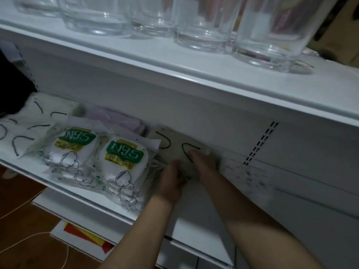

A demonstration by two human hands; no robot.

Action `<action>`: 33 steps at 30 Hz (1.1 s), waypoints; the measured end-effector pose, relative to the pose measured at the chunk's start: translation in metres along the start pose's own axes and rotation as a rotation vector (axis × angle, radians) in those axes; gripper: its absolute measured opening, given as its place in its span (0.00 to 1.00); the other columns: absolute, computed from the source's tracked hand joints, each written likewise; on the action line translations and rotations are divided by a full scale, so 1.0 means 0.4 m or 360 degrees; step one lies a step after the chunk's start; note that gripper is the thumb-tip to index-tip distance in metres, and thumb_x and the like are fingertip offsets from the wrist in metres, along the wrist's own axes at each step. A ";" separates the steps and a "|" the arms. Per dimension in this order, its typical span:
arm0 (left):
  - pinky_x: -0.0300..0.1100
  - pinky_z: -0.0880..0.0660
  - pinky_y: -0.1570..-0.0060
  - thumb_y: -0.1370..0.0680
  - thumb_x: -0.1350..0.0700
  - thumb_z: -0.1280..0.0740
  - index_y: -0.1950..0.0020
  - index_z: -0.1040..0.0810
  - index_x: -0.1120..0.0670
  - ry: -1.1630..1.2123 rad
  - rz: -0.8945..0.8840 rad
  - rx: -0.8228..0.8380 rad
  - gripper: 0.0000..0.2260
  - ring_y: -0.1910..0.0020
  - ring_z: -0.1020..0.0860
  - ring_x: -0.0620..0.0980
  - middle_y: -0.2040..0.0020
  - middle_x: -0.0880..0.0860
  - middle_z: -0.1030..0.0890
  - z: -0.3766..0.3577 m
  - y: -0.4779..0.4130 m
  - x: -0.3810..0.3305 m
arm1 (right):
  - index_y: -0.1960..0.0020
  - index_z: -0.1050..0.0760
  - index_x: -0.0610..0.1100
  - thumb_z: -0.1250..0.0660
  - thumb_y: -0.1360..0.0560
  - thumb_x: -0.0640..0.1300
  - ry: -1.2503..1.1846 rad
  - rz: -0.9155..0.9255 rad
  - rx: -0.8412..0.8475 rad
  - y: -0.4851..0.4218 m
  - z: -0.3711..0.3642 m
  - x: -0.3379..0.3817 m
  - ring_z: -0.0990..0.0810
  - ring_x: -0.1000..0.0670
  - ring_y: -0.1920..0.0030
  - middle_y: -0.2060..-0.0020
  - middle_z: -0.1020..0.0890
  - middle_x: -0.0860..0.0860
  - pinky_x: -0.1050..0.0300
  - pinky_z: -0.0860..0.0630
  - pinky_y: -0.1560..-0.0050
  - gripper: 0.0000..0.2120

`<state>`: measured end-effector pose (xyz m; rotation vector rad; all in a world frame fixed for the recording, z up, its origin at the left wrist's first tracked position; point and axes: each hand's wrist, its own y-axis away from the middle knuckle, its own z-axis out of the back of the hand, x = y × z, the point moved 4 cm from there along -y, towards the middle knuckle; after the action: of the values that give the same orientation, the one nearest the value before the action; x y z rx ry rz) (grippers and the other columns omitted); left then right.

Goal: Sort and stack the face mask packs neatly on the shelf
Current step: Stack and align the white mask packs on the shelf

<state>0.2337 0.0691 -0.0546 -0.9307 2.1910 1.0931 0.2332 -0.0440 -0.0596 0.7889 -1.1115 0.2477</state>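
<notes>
We see left grip [172, 175] pinching beige film-wrapped mask pack [175, 141] on white shelf [194, 210], right grip [204, 164] resting on it (clenched? can't tell). Risk: shoving it left knocks green-labelled N95 packs [122, 158] off.

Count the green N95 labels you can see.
2. The right N95 pack sits next to the left hand; the left N95 pack lies beside it. Both top piles, so more may be hidden.

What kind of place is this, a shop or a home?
Probably a shop: white slotted display shelving, a row of glass tumblers above, and stacked N95 mask packs below, beside the beige mask pack the left hand holds.
</notes>
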 end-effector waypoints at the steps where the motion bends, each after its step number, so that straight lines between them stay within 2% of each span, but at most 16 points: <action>1: 0.41 0.25 0.65 0.20 0.60 0.40 0.54 0.22 0.56 -0.0012 0.0027 -0.0029 0.08 0.66 0.20 0.49 0.69 0.51 0.18 -0.004 -0.006 -0.004 | 0.41 0.24 0.39 0.29 0.36 0.52 0.0054 0.0003 0.0044 0.013 0.001 0.009 0.18 0.46 0.56 0.54 0.18 0.45 0.51 0.19 0.57 0.27; 3: 0.40 0.25 0.66 0.20 0.59 0.40 0.56 0.23 0.56 -0.0028 0.0075 -0.0039 0.08 0.66 0.21 0.51 0.71 0.52 0.19 -0.015 -0.009 -0.015 | 0.39 0.25 0.38 0.31 0.29 0.51 0.0138 -0.0003 0.0109 0.007 0.004 0.011 0.19 0.46 0.56 0.55 0.19 0.47 0.53 0.20 0.55 0.23; 6: 0.34 0.27 0.75 0.20 0.59 0.41 0.58 0.25 0.55 0.0002 0.0083 -0.0026 0.09 0.75 0.21 0.47 0.75 0.50 0.20 -0.016 0.000 -0.021 | 0.36 0.27 0.38 0.34 0.26 0.56 0.0200 0.0015 0.0107 -0.005 0.022 0.014 0.20 0.44 0.50 0.46 0.20 0.43 0.46 0.21 0.45 0.26; 8: 0.38 0.29 0.69 0.21 0.59 0.41 0.60 0.26 0.54 0.0037 0.0086 -0.0042 0.09 0.72 0.23 0.50 0.74 0.50 0.21 0.000 0.012 -0.010 | 0.39 0.27 0.36 0.36 0.23 0.56 0.0238 0.0077 0.0037 0.014 0.034 0.023 0.22 0.44 0.48 0.42 0.22 0.40 0.47 0.23 0.42 0.25; 11: 0.42 0.34 0.64 0.22 0.59 0.40 0.66 0.32 0.53 0.0112 0.0127 -0.0124 0.12 0.67 0.29 0.52 0.69 0.54 0.27 0.026 0.025 0.014 | 0.25 0.43 0.34 0.37 0.22 0.57 0.0334 0.0175 -0.0091 0.060 0.057 0.024 0.32 0.42 0.30 0.26 0.36 0.40 0.50 0.32 0.32 0.37; 13: 0.45 0.31 0.61 0.22 0.59 0.41 0.63 0.28 0.56 0.0184 0.0138 -0.0148 0.09 0.61 0.26 0.55 0.64 0.56 0.24 0.019 0.034 0.019 | 0.22 0.49 0.39 0.38 0.22 0.55 0.0325 0.0313 -0.0093 0.118 0.078 0.018 0.39 0.44 0.26 0.23 0.41 0.43 0.54 0.37 0.30 0.37; 15: 0.48 0.27 0.55 0.21 0.60 0.41 0.51 0.24 0.59 0.0229 0.0111 -0.0154 0.07 0.53 0.23 0.58 0.53 0.60 0.21 -0.005 0.038 0.010 | 0.21 0.49 0.43 0.39 0.21 0.53 0.0270 0.0434 -0.0008 0.177 0.107 -0.001 0.40 0.47 0.25 0.23 0.42 0.47 0.56 0.40 0.29 0.34; 16: 0.48 0.27 0.55 0.21 0.60 0.41 0.48 0.25 0.60 0.0220 0.0103 -0.0161 0.07 0.54 0.23 0.58 0.53 0.60 0.22 -0.021 0.039 0.003 | 0.21 0.49 0.45 0.39 0.20 0.53 0.0248 0.0481 0.0029 0.205 0.128 -0.012 0.41 0.49 0.25 0.23 0.42 0.49 0.58 0.41 0.29 0.33; 18: 0.46 0.30 0.60 0.20 0.59 0.41 0.54 0.27 0.60 0.0145 0.0113 -0.0170 0.07 0.61 0.26 0.55 0.63 0.60 0.22 -0.052 0.034 -0.012 | 0.22 0.48 0.47 0.40 0.19 0.52 0.0238 0.0495 0.0090 0.240 0.169 -0.041 0.40 0.51 0.25 0.23 0.41 0.51 0.63 0.41 0.35 0.30; 24: 0.41 0.35 0.66 0.22 0.56 0.39 0.61 0.33 0.55 -0.0043 0.0197 -0.0198 0.09 0.69 0.33 0.52 0.71 0.56 0.30 -0.087 0.029 -0.019 | 0.23 0.44 0.48 0.39 0.20 0.48 0.0124 0.0314 0.0210 0.223 0.218 -0.101 0.34 0.48 0.28 0.27 0.34 0.48 0.59 0.35 0.40 0.28; 26: 0.35 0.34 0.72 0.22 0.56 0.40 0.64 0.35 0.54 -0.0026 0.0241 -0.0154 0.11 0.76 0.32 0.49 0.74 0.53 0.32 -0.067 0.046 0.000 | 0.28 0.35 0.46 0.39 0.20 0.46 0.0222 0.0314 0.0196 0.213 0.212 -0.097 0.27 0.47 0.36 0.35 0.27 0.47 0.58 0.33 0.44 0.21; 27: 0.35 0.34 0.71 0.22 0.57 0.41 0.65 0.34 0.54 -0.0026 0.0257 -0.0129 0.11 0.76 0.31 0.49 0.74 0.53 0.31 -0.049 0.052 0.012 | 0.35 0.28 0.45 0.39 0.21 0.46 0.0260 0.0318 0.0197 0.206 0.205 -0.096 0.24 0.47 0.42 0.41 0.24 0.47 0.56 0.30 0.47 0.15; 29: 0.41 0.31 0.62 0.23 0.58 0.39 0.63 0.31 0.54 -0.0046 0.0248 -0.0115 0.08 0.67 0.28 0.52 0.66 0.55 0.28 -0.012 0.067 0.031 | 0.50 0.22 0.41 0.38 0.24 0.44 0.0320 0.0367 0.0260 0.190 0.183 -0.095 0.20 0.43 0.50 0.51 0.19 0.43 0.48 0.25 0.50 0.09; 30: 0.45 0.30 0.55 0.23 0.58 0.38 0.61 0.29 0.55 -0.0058 0.0249 -0.0118 0.06 0.63 0.28 0.53 0.61 0.56 0.27 0.005 0.070 0.038 | 0.53 0.21 0.40 0.38 0.24 0.44 0.0439 0.0442 0.0342 0.185 0.170 -0.091 0.19 0.42 0.51 0.53 0.18 0.41 0.49 0.24 0.52 0.09; 32: 0.50 0.29 0.47 0.23 0.56 0.36 0.55 0.28 0.57 -0.0099 0.0258 -0.0182 0.05 0.57 0.28 0.54 0.51 0.58 0.28 0.040 0.068 0.049 | 0.49 0.18 0.39 0.39 0.22 0.43 0.0879 0.0655 0.0561 0.188 0.139 -0.071 0.19 0.45 0.51 0.51 0.16 0.42 0.57 0.26 0.54 0.12; 33: 0.51 0.28 0.47 0.22 0.55 0.36 0.50 0.28 0.57 -0.0118 0.0255 -0.0214 0.07 0.55 0.28 0.54 0.47 0.59 0.29 0.056 0.063 0.053 | 0.46 0.18 0.40 0.39 0.21 0.43 0.1072 0.0752 0.0657 0.189 0.122 -0.061 0.19 0.46 0.48 0.49 0.16 0.43 0.57 0.25 0.51 0.13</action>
<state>0.2040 0.0915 -0.0696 -0.7668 2.1831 1.3421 0.1464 -0.0189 -0.0372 0.7084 -0.5866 1.0850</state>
